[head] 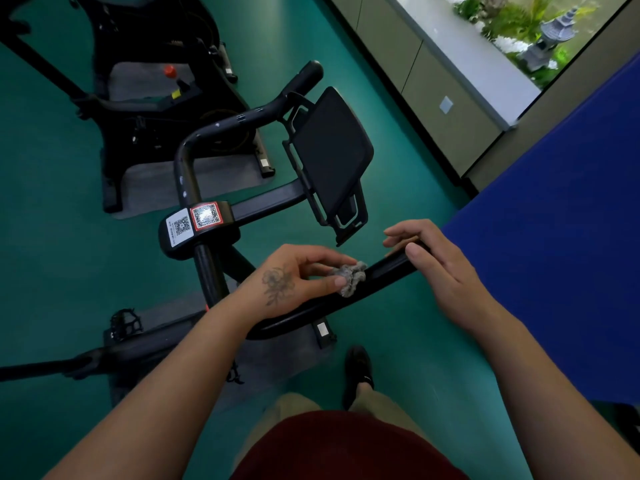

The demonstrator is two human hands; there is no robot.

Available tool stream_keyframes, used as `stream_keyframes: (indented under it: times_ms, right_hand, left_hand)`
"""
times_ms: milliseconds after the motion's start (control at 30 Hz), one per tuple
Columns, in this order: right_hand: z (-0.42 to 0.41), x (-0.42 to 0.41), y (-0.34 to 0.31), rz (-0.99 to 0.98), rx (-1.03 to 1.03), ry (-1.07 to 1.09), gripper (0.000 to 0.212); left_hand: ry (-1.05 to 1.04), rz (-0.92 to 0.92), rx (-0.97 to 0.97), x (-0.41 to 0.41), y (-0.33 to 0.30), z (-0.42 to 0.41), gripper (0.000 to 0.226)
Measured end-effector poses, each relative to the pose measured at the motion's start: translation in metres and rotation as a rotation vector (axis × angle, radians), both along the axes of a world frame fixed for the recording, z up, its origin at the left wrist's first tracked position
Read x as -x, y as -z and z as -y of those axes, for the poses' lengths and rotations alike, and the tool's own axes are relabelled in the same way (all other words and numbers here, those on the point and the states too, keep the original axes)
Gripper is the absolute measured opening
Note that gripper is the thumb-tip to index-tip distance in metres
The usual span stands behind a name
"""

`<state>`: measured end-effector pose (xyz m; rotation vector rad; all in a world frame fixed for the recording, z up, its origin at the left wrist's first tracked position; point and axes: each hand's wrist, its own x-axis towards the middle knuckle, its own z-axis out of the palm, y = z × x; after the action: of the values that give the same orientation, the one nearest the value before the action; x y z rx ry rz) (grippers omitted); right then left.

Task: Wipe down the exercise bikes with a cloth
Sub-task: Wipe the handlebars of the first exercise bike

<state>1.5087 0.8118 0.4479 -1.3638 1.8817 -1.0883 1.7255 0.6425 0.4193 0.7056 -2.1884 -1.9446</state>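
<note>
Head view: left hand [287, 282] pinches cloth [350, 277] on handlebar [384, 271].

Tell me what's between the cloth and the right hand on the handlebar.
In the head view, only a bare stretch of the black handlebar separates the cloth, pinched by the left hand, from the right hand.

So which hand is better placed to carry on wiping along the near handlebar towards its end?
Left. The left hand already pinches the small crumpled grey cloth against the black curved handlebar. The right hand holds no cloth; it grips the bar's end, apparently steadying it.
</note>
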Motion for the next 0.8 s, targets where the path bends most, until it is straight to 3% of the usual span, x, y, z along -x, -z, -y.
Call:
stream_keyframes:
  times_ms: [400,667,800]
  right_hand:
    - [0.001,0.003,-0.002,0.017,-0.004,-0.016,0.031]
    - [0.003,0.005,0.0,0.035,0.014,-0.021,0.035]
    - [0.001,0.012,0.005,0.058,-0.002,-0.032,0.04]
  left_hand:
    - [-0.038,0.069,0.122,-0.015,0.004,0.001,0.027]
    - [-0.157,-0.068,0.174,0.016,0.002,-0.03,0.036]
    - [-0.164,-0.094,0.204,0.009,0.005,-0.032,0.027]
